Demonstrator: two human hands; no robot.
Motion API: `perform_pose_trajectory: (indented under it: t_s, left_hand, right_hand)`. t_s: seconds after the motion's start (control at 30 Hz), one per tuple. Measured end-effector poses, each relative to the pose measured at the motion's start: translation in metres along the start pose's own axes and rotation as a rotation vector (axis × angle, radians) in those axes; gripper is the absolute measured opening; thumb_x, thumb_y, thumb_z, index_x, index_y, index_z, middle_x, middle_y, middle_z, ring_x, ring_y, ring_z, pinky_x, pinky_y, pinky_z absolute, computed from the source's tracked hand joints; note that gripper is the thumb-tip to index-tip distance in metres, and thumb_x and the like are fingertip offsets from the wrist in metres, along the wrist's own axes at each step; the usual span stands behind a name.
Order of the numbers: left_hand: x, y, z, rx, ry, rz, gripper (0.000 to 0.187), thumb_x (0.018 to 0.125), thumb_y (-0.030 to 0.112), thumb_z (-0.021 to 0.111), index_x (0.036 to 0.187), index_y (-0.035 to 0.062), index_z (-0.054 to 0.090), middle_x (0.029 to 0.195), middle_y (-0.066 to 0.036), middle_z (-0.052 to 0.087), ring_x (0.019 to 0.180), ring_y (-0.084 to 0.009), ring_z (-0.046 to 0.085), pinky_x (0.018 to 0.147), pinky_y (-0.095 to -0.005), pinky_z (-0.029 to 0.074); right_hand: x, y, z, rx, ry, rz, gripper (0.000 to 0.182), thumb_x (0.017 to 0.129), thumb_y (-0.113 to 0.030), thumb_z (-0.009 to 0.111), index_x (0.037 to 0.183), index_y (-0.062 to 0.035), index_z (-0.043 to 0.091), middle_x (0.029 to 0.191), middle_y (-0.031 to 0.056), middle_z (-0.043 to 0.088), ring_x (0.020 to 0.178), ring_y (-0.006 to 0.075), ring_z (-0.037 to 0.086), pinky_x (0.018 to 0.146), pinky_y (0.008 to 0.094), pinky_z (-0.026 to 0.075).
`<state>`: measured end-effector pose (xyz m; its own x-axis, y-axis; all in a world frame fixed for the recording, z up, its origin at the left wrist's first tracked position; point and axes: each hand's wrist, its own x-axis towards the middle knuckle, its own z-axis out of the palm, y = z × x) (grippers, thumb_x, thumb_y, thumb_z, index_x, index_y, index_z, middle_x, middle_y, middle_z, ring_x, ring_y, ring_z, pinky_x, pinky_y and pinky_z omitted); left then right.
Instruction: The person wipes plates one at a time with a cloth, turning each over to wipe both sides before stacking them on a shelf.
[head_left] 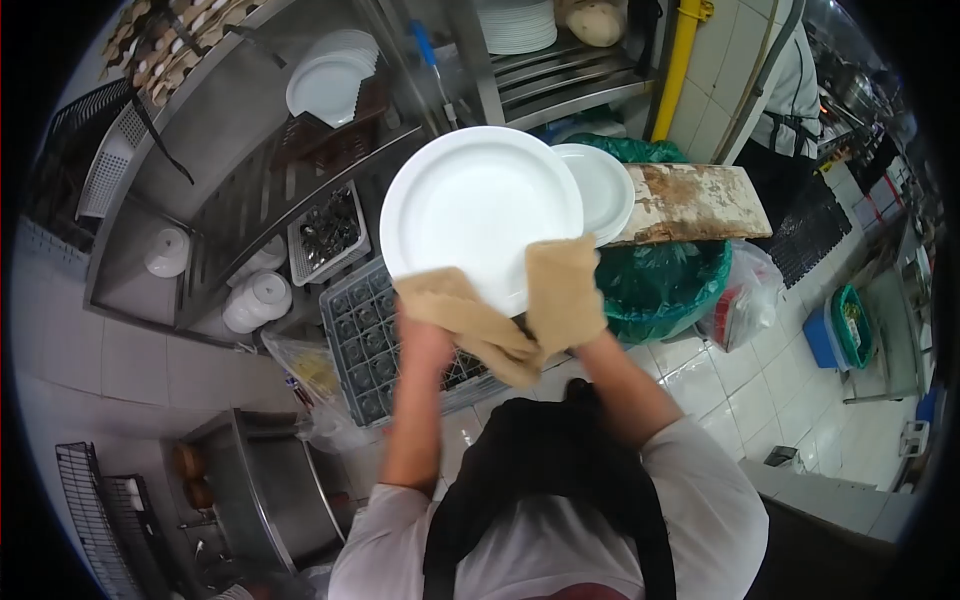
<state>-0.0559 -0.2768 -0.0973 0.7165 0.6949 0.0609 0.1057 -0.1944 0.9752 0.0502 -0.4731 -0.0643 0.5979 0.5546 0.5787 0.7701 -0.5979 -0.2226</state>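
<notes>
A large round white plate (480,210) is held up in front of me, its face turned toward the camera. A tan cloth (480,315) drapes over the plate's near edge and hangs down between my hands. My left hand (425,335) grips the plate's lower left rim through the cloth, a little blurred. On the lower right rim, my right hand (592,345) is closed under the other end of the cloth, which hides its fingers. Behind the large plate, smaller white plates (605,195) sit at the end of a worn board (700,205), partly hidden.
Below the board stands a bin lined with a green bag (660,290). A grey glass rack (360,340) lies at the left, near a cutlery basket (328,235) and stacked cups (258,300). Plate stacks (517,25) rest on metal shelves. A person (790,120) stands at the far right.
</notes>
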Motion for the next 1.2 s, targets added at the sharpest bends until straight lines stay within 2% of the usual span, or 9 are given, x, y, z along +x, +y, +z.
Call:
perform_pose_trajectory:
  t_s: [0.07, 0.2, 0.3, 0.4, 0.53, 0.63, 0.77, 1.07, 1.2]
  left_hand:
    - [0.033, 0.051, -0.049, -0.272, -0.358, -0.036, 0.032, 0.097, 0.018, 0.060, 0.122, -0.0006, 0.063, 0.113, -0.013, 0.069, 0.097, -0.0181, 0.068, 0.080, -0.0343, 0.059]
    - [0.034, 0.033, -0.015, -0.600, 0.277, 0.058, 0.039, 0.102, 0.023, 0.056, 0.133, 0.0001, 0.053, 0.119, -0.012, 0.064, 0.102, -0.0199, 0.067, 0.084, -0.0344, 0.058]
    - [-0.029, 0.039, 0.060, -0.744, 0.527, 0.151, 0.047, 0.100, 0.020, 0.062, 0.139, 0.0011, 0.044, 0.128, -0.011, 0.058, 0.115, -0.0190, 0.059, 0.098, -0.0355, 0.052]
    - [-0.034, 0.006, 0.005, 0.010, 0.108, 0.066, 0.041, 0.093, 0.018, 0.070, 0.128, -0.0005, 0.057, 0.118, -0.012, 0.066, 0.107, -0.0227, 0.065, 0.093, -0.0376, 0.053]
    - [-0.014, 0.076, -0.023, -0.084, -0.280, 0.393, 0.034, 0.091, 0.015, 0.070, 0.121, -0.0008, 0.064, 0.109, -0.011, 0.071, 0.097, -0.0176, 0.067, 0.086, -0.0328, 0.054]
    - [0.010, 0.071, 0.025, -0.151, -0.171, 0.314, 0.033, 0.092, 0.014, 0.068, 0.121, -0.0003, 0.065, 0.109, -0.011, 0.071, 0.096, -0.0175, 0.067, 0.085, -0.0329, 0.054]
    - [-0.043, 0.031, 0.053, -0.146, -0.063, 0.256, 0.032, 0.093, 0.013, 0.066, 0.122, 0.0003, 0.065, 0.109, -0.011, 0.071, 0.094, -0.0173, 0.067, 0.083, -0.0330, 0.055]
    - [-0.022, 0.038, 0.075, -0.218, -0.079, 0.164, 0.030, 0.096, 0.011, 0.060, 0.125, 0.0018, 0.065, 0.108, -0.010, 0.071, 0.090, -0.0169, 0.068, 0.080, -0.0334, 0.056]
    - [-0.040, 0.046, 0.044, -0.262, -0.108, 0.019, 0.030, 0.098, 0.010, 0.058, 0.126, 0.0025, 0.065, 0.108, -0.009, 0.071, 0.089, -0.0168, 0.068, 0.078, -0.0335, 0.057]
  right_hand:
    - [0.031, 0.016, -0.039, -0.093, -0.171, -0.110, 0.031, 0.064, -0.023, 0.073, 0.089, -0.0067, 0.065, 0.087, 0.0105, 0.063, 0.088, 0.0311, 0.059, 0.080, 0.0450, 0.049]
    - [0.045, 0.023, -0.002, -0.268, 0.040, 0.053, 0.019, 0.072, -0.019, 0.068, 0.086, -0.0063, 0.064, 0.083, 0.0103, 0.061, 0.084, 0.0293, 0.060, 0.071, 0.0430, 0.049]
    - [0.032, -0.029, 0.029, -0.365, 0.162, 0.474, 0.014, 0.077, -0.016, 0.064, 0.088, -0.0060, 0.065, 0.084, 0.0088, 0.061, 0.080, 0.0285, 0.060, 0.067, 0.0444, 0.050]
    - [0.014, 0.005, 0.023, -0.109, 0.146, 0.010, 0.017, 0.080, -0.020, 0.063, 0.093, -0.0079, 0.066, 0.084, 0.0085, 0.063, 0.083, 0.0302, 0.062, 0.069, 0.0438, 0.051]
    - [0.020, 0.021, 0.054, 0.301, 0.167, 0.280, 0.018, 0.089, -0.023, 0.057, 0.099, -0.0100, 0.065, 0.081, 0.0085, 0.069, 0.072, 0.0308, 0.066, 0.062, 0.0396, 0.052]
    - [0.009, 0.011, 0.129, -0.383, -0.062, 0.253, 0.017, 0.095, -0.019, 0.053, 0.105, -0.0104, 0.063, 0.078, 0.0032, 0.069, 0.066, 0.0249, 0.065, 0.060, 0.0390, 0.052]
    - [0.020, 0.029, 0.067, 0.002, 0.013, -0.015, 0.017, 0.096, -0.018, 0.054, 0.107, -0.0088, 0.062, 0.084, 0.0041, 0.066, 0.073, 0.0237, 0.065, 0.064, 0.0376, 0.052]
    - [0.000, 0.040, 0.083, -0.013, -0.082, 0.116, 0.018, 0.098, -0.015, 0.056, 0.113, -0.0053, 0.059, 0.095, 0.0062, 0.062, 0.088, 0.0209, 0.063, 0.074, 0.0345, 0.053]
    - [-0.016, 0.060, 0.042, 0.309, -0.238, 0.682, 0.033, 0.089, -0.015, 0.065, 0.117, 0.0009, 0.055, 0.105, 0.0114, 0.060, 0.097, 0.0248, 0.062, 0.078, 0.0368, 0.053]
